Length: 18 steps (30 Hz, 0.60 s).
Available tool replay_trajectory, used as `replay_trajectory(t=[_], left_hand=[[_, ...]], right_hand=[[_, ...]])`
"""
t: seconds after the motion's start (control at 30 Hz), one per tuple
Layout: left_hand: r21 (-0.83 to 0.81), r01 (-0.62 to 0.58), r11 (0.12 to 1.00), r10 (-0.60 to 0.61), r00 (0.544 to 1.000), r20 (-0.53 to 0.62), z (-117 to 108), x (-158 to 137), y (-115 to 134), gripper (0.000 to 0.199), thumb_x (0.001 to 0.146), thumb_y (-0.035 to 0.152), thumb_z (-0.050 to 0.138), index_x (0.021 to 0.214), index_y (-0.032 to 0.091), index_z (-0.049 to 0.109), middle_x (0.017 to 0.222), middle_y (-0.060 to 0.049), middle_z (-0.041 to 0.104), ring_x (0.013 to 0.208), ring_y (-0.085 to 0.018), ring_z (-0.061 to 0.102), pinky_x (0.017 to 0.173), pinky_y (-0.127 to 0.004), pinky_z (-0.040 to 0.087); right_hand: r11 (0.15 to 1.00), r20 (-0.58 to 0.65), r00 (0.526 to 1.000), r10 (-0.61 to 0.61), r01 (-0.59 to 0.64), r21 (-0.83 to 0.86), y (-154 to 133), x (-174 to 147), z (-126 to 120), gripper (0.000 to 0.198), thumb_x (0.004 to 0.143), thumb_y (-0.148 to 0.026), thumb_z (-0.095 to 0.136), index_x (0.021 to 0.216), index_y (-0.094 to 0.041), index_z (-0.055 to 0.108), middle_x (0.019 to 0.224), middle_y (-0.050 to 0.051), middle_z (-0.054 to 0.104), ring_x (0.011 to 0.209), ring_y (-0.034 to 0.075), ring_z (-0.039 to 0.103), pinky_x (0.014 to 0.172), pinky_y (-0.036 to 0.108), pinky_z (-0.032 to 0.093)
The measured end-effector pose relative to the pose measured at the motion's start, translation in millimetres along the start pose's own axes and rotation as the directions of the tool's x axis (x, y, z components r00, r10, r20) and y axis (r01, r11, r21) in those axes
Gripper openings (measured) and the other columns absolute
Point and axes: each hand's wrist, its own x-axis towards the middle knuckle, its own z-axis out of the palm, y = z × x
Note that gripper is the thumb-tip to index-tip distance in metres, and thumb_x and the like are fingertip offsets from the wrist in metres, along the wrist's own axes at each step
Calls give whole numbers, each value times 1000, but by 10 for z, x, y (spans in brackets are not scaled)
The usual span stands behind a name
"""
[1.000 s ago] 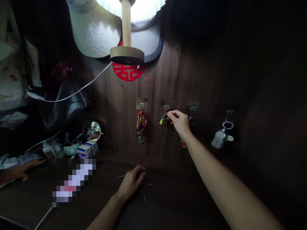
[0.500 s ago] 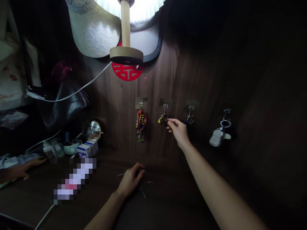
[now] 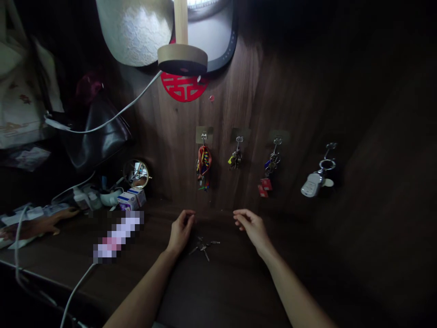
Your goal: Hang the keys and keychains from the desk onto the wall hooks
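A bunch of metal keys (image 3: 204, 247) lies spread on the dark wooden desk. My left hand (image 3: 181, 230) is just to the left of it, fingers loosely bent with a gap at the thumb, nothing visible in them. To the right, my right hand (image 3: 251, 227) hovers over the desk below the hooks, fingers loosely apart and holding nothing. On the wall's second hook from the left hangs a key bunch with a yellow tag (image 3: 235, 158). A bunch with blue and red tags (image 3: 270, 165) hangs on the third. Colourful braided lanyard keys (image 3: 204, 166) occupy the leftmost hook.
A white key fob (image 3: 312, 184) hangs on the far right hook. At left stand a small round mirror (image 3: 137, 173), medicine-like boxes (image 3: 131, 199), bottles and a white cable (image 3: 77, 287). A lamp base (image 3: 182, 59) juts from the wall above, beside hats.
My right hand has let go of the key bunch on the second hook and come down towards the desk. My left hand has shifted off the loose keys, which now show fully.
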Motion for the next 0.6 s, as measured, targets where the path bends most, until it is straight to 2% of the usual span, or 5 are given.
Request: replay_trajectory(t=[0.17, 0.3, 0.43, 0.6], left_hand=[[5, 13, 1000, -12, 991, -131, -94, 54, -23, 26, 81, 39, 48, 92, 18, 57, 69, 0, 62, 66, -14, 60, 61, -22, 46], [-14, 74, 997, -75, 984, -164, -186, 84, -47, 27, 80, 39, 47, 91, 17, 57, 68, 0, 62, 62, -14, 60, 58, -23, 46], [93, 162, 982, -151, 982, -110, -290, 114, -94, 22, 77, 34, 49, 85, 18, 60, 68, -1, 64, 62, -16, 60, 58, -24, 45], [282, 122, 952, -139, 989, 40, -391, 123, -111, 17, 73, 27, 51, 80, 19, 65, 74, -1, 67, 71, -17, 61, 66, -25, 44]], right_hand=[[997, 67, 996, 52, -48, -59, 314, -166, 15, 21, 61, -36, 64, 71, -18, 67, 65, 3, 65, 53, 14, 56, 45, 23, 38], [992, 98, 995, -1, 14, -129, 424, -206, 27, 19, 64, -35, 61, 71, -19, 67, 63, 3, 65, 51, 15, 56, 48, 26, 39], [978, 157, 987, -45, 76, -196, 454, -220, 15, 18, 67, -35, 58, 73, -20, 67, 64, 3, 65, 53, 17, 58, 54, 29, 43], [950, 221, 974, -55, 119, -287, 460, -223, -35, 19, 72, -34, 54, 77, -20, 66, 69, 3, 67, 56, 18, 60, 59, 30, 44]])
